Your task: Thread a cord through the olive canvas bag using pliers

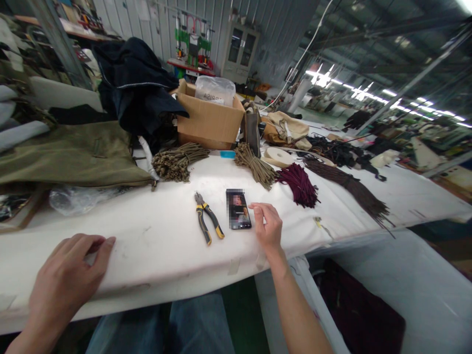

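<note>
A smartphone [239, 209] lies face up on the white-covered table [147, 255], its screen lit and partly blurred out. Just right of it is my right hand [268, 223], index finger stretched toward the phone's edge and the other fingers loosely curled, holding nothing. Pliers [208, 216] with black and yellow handles rest to the phone's left, their handles spread. My left hand [70, 273] rests near the table's front edge at the left, fingers bent and thumb apart, with nothing visible in it.
Behind the phone lie bundles of olive cords [256, 164], maroon cords [299, 184] and dark brown cords [342, 182]. A cardboard box [210, 120] stands farther back. An olive fabric piece [73, 152] covers the left side. Below right is a pale bin [405, 275] holding dark cloth.
</note>
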A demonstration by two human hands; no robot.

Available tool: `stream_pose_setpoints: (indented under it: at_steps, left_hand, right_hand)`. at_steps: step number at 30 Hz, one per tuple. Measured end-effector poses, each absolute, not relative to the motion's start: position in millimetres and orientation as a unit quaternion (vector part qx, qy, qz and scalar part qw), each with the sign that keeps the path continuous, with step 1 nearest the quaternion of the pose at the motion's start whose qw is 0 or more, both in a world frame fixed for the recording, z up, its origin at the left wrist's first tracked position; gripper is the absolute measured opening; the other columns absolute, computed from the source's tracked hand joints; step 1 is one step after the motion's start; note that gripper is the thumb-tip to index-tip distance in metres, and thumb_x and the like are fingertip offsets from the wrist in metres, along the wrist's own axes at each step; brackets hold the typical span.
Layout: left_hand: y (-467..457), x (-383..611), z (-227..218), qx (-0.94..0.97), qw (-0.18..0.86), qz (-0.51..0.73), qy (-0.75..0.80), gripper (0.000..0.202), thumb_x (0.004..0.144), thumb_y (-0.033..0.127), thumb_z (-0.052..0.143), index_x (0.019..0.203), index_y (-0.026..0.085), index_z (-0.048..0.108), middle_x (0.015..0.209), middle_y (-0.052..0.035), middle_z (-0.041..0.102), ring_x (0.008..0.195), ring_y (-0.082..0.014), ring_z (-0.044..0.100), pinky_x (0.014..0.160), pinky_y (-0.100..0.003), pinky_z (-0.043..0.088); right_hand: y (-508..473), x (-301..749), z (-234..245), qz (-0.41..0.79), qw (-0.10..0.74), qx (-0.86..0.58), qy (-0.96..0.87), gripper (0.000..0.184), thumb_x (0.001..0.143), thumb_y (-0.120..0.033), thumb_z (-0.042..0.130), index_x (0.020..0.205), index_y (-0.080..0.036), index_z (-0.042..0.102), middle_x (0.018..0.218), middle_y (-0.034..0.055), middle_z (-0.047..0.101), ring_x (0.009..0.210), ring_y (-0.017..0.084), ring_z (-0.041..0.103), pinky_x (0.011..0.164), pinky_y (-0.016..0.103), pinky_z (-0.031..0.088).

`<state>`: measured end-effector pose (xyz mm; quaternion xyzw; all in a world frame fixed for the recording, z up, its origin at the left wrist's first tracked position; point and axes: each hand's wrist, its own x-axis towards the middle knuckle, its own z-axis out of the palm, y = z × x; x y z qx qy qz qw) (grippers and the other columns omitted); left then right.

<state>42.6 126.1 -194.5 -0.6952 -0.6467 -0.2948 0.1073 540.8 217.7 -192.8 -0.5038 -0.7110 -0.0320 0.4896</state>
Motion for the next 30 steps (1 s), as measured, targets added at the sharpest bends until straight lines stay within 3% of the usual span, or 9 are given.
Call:
stream_pose_setpoints:
  at_steps: [30]
  left_hand:
    - [126.5, 41.2, -195.2, -0.695, 0.104, -0.296, -0.648, 0.018, 0.112, 0.042, 0.064, 0.103, 0.027, 0.062, 0.098, -0.0085, 0.073, 0.096, -0.0332, 0.069, 0.092, -0.046, 0.052]
  right_hand:
    - [215.9, 539.3, -190.3, -0.03, 0.49, -0.508, -0.708, 0.032, 0.121, -0.034, 0.053, 0.114, -0.025, 0.083, 0.11, 0.0099, 0.087, 0.108, 0.03, 0.08, 0.1, 0.05, 0.063]
